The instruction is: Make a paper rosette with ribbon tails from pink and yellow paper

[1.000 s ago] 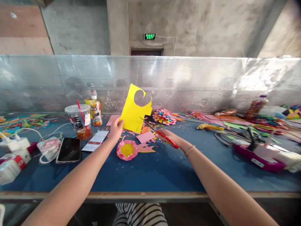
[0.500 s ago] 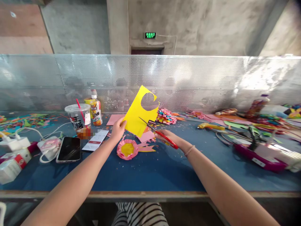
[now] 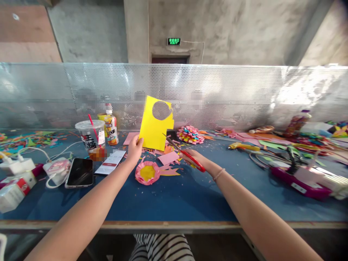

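Note:
My left hand (image 3: 135, 148) pinches the lower left edge of a yellow sheet of paper (image 3: 152, 132), held up above the table. A round hole is cut near the sheet's top, and its right edge is notched. My right hand (image 3: 194, 158) is closed around the red handles of a pair of scissors (image 3: 192, 159). Their blades point up and left, with the tip close to the sheet's lower right edge. Below the sheet lies a pink paper rosette (image 3: 147, 173) with a yellow centre and fringed tails. A pink paper piece (image 3: 168, 158) rests behind it.
Left on the blue table (image 3: 174, 203) are a plastic cup (image 3: 88, 136) with a red straw, a bottle (image 3: 111, 127), a phone (image 3: 80, 172) and chargers (image 3: 57, 167). A layered paper flower (image 3: 190, 134) sits behind the scissors. A yellow-handled tool (image 3: 244, 146) and a purple power strip (image 3: 300, 183) lie right.
The yellow sheet has turned more upright and shifted left with my left hand. A notch now shows on its right side. The scissors have barely moved.

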Available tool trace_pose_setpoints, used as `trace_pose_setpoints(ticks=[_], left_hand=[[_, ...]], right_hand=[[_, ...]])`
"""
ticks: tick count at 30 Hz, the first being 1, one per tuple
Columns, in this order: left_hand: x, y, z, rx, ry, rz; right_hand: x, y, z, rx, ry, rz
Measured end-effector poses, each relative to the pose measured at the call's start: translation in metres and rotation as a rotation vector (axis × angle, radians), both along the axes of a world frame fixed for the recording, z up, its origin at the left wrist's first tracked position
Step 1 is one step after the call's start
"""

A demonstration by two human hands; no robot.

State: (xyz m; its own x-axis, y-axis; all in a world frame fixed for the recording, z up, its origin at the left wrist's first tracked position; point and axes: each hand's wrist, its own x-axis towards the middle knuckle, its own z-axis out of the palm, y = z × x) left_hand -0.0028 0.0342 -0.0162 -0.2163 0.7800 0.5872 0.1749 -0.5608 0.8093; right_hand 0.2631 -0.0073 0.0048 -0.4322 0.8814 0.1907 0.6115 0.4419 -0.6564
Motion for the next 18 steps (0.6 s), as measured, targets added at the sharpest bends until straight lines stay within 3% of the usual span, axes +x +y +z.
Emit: trace_pose_setpoints(ticks=[3, 7, 12, 18], left_hand=[[-0.001, 0.005, -0.004, -0.044, -0.043, 0.027], [0.001, 0.007, -0.007, -0.048, -0.031, 0.011], [0.007, 0.000, -0.005, -0.039, -0.036, -0.097], [0.015, -0.008, -0.003, -0.066, 0.001, -0.218]], right_hand=[[0.000, 0.003, -0.005, -0.031, 0.109, -0.039], [-0.001, 0.004, -0.007, -0.060, 0.192, 0.016], [-0.008, -0.004, -0.004, -0.155, 0.199, 0.054], [-0.011, -0.007, -0.003, -0.137, 0.223, 0.096]])
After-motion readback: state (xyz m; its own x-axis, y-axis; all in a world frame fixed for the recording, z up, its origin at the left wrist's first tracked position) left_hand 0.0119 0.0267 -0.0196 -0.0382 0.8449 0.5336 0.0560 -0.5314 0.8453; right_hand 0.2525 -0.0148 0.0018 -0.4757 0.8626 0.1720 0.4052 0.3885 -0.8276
